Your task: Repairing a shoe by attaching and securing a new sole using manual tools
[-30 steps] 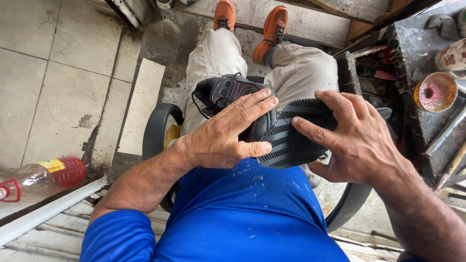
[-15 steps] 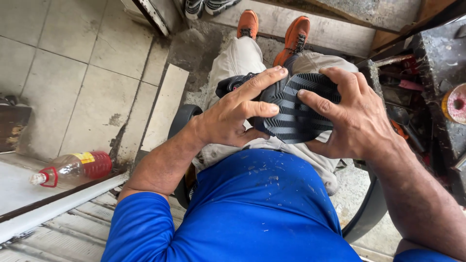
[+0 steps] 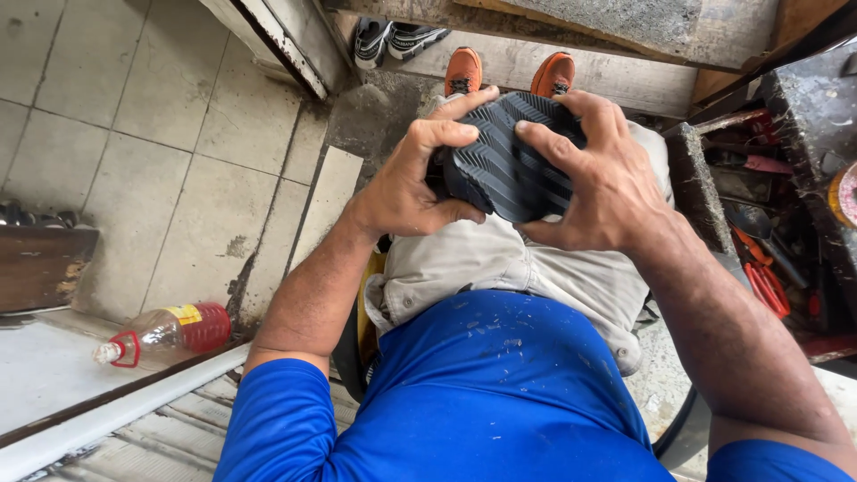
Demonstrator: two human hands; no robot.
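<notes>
Head view: left hand (image 3: pixel 406 183) and right hand (image 3: pixel 600 178) clasp shoe (image 3: pixel 509 165) sole-up above lap, pressing sole; next likely firmer edge pressure.

The shoe (image 3: pixel 509 165) upper is hidden under its sole (both hands cover the edges), and the round tin (image 3: pixel 844 195) is cropped at right.

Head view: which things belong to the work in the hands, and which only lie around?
In hand:
- black ribbed-sole shoe
- left hand
- right hand

Lying about:
- clear plastic bottle with red liquid
- red-handled tools
- black-and-white shoes
</notes>
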